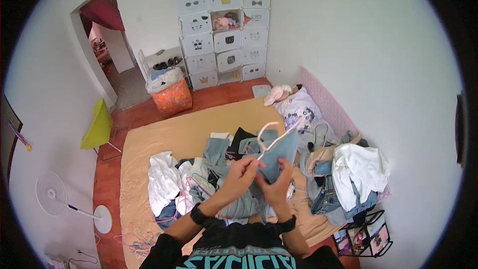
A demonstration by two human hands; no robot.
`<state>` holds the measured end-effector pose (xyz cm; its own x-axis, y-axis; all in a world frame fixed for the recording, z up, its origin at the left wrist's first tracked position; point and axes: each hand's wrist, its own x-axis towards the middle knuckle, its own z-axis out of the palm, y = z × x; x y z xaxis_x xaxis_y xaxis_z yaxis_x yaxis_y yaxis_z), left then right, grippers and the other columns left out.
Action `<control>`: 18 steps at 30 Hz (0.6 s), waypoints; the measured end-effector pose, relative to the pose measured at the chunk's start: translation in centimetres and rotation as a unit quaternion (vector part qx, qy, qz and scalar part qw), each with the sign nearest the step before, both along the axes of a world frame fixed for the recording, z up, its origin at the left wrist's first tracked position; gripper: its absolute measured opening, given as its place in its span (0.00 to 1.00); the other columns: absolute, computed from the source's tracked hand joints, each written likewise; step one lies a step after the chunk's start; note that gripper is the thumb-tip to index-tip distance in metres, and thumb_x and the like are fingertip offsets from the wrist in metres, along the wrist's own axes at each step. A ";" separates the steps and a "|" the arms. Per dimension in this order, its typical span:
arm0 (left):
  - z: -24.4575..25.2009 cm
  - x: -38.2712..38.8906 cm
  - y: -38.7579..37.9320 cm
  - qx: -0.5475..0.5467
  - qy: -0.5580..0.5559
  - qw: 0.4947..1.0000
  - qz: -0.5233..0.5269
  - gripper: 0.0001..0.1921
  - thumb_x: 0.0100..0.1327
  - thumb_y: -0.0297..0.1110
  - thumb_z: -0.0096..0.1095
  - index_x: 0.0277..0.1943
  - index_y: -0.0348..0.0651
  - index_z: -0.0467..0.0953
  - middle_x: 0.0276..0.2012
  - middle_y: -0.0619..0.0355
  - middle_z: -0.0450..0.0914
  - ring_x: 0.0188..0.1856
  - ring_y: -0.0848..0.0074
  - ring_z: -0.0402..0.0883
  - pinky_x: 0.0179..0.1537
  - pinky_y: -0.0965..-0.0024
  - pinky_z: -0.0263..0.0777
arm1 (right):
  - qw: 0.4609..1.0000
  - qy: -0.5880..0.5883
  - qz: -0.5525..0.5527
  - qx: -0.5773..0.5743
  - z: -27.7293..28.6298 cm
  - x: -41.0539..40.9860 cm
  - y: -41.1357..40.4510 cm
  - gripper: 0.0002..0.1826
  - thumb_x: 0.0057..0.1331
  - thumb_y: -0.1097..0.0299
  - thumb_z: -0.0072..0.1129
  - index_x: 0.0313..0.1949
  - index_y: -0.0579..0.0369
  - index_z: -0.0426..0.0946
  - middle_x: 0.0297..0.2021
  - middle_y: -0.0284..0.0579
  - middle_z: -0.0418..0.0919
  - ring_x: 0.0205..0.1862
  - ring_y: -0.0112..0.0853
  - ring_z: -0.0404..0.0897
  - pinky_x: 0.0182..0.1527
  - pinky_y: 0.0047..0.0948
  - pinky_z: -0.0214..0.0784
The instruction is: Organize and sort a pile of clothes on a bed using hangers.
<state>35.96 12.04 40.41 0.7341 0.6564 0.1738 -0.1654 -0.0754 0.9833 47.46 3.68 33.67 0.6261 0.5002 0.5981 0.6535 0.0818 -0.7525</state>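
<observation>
My left hand (pixel 242 175) grips a pale pink clothes hanger (pixel 278 140) near the base of its hook. A light blue denim garment (pixel 285 149) hangs below the hanger's far arm. My right hand (pixel 278 183) pinches the lower part of that garment, close under the hanger. Beneath both hands, grey-green clothes (pixel 239 203) lie heaped on a bed with a tan sheet (pixel 179 130). To the left is a white garment (pixel 161 179), with a pink hanger (pixel 175 198) among the clothes beside it.
Jeans (pixel 328 198) and a white shirt (pixel 358 172) are piled at the right edge of the bed. Loose hangers (pixel 142 241) lie tangled at the lower left. Around the bed stand a white fan (pixel 51 193), a green chair (pixel 98 127), an orange bag (pixel 172 98) and a storage cabinet (pixel 227 41).
</observation>
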 end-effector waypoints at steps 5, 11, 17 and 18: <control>0.7 -3.2 0.2 0.013 -0.013 1.000 0.019 0.13 0.69 0.35 0.42 0.40 0.35 0.73 0.15 0.70 0.60 0.15 0.90 0.56 0.17 0.83 0.49 | 0.995 -0.032 0.083 -0.050 0.9 -2.0 2.3 0.51 0.41 0.64 0.72 0.60 0.65 0.50 0.55 0.57 0.60 0.57 0.47 0.61 0.59 0.37 0.54; -0.2 -5.4 3.0 -0.083 -0.009 0.995 0.046 0.12 0.68 0.36 0.45 0.39 0.37 0.75 0.15 0.69 0.61 0.15 0.89 0.59 0.17 0.83 0.50 | 0.936 0.009 0.254 -0.244 -4.0 -0.9 6.9 0.39 0.43 0.69 0.65 0.54 0.67 0.59 0.42 0.64 0.72 0.46 0.56 0.71 0.46 0.43 0.64; -6.3 -9.6 6.1 0.028 0.097 0.989 0.112 0.15 0.67 0.42 0.47 0.37 0.39 0.74 0.15 0.70 0.59 0.14 0.88 0.56 0.16 0.82 0.49 | 0.924 -0.063 0.325 -0.193 -5.1 -5.1 9.7 0.29 0.46 0.70 0.60 0.48 0.66 0.63 0.36 0.64 0.73 0.40 0.57 0.71 0.41 0.47 0.64; -7.0 -10.0 5.8 -0.076 0.079 0.991 0.075 0.15 0.67 0.42 0.47 0.38 0.39 0.74 0.15 0.70 0.59 0.14 0.88 0.56 0.16 0.82 0.49 | 0.920 -0.089 0.331 -0.191 -5.0 -5.2 9.8 0.28 0.47 0.68 0.60 0.48 0.65 0.64 0.37 0.64 0.73 0.41 0.57 0.71 0.41 0.47 0.64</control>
<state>25.97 17.80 33.36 0.6363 0.7701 -0.0460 -0.0056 0.0642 0.9979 42.23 13.50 28.71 0.0170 0.9319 0.3623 0.6711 0.2580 -0.6950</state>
